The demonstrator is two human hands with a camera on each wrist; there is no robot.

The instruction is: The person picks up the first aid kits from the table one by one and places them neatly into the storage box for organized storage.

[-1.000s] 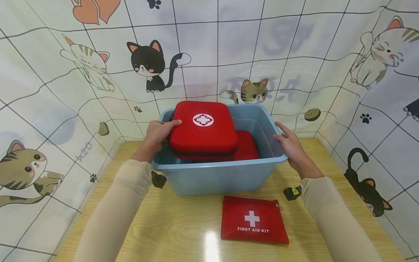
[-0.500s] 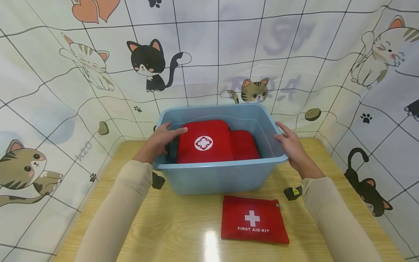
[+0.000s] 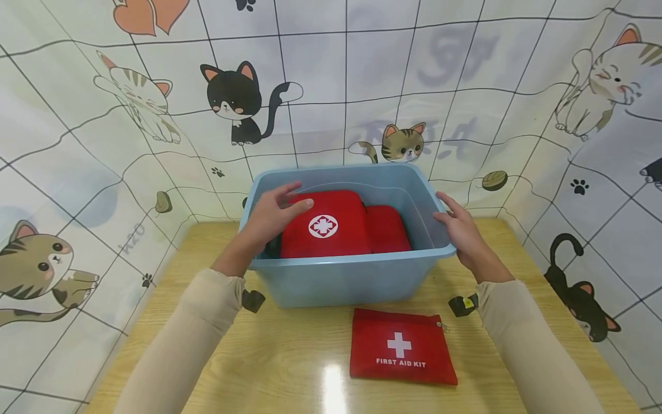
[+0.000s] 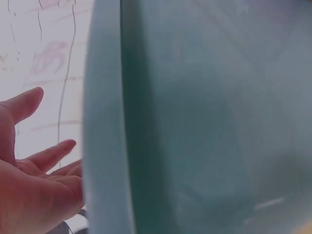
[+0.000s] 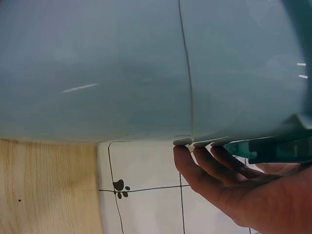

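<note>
A light blue plastic storage bin (image 3: 341,282) stands on the wooden table. Two red first aid cases lie inside it: a larger case (image 3: 346,230) with a white cross emblem, and a partly covered case (image 3: 387,230) to its right. My left hand (image 3: 269,215) hovers over the bin's left end, fingers spread and holding nothing; its thumb overlaps the larger case in the head view. On the other side my right hand (image 3: 462,233) grips the bin's right rim, and its fingertips (image 5: 183,153) meet the outer wall under the rim in the right wrist view.
A flat red zip pouch (image 3: 403,348) printed FIRST AID KIT lies on the table (image 3: 279,356) in front of the bin. Behind and at both sides rises a cat-patterned sheet (image 3: 320,75), close to the bin's back.
The larger red case has dropped from the bin's rim level down into it. My left hand let go of it, then rose and shifted slightly right. The right hand stays on the rim.
</note>
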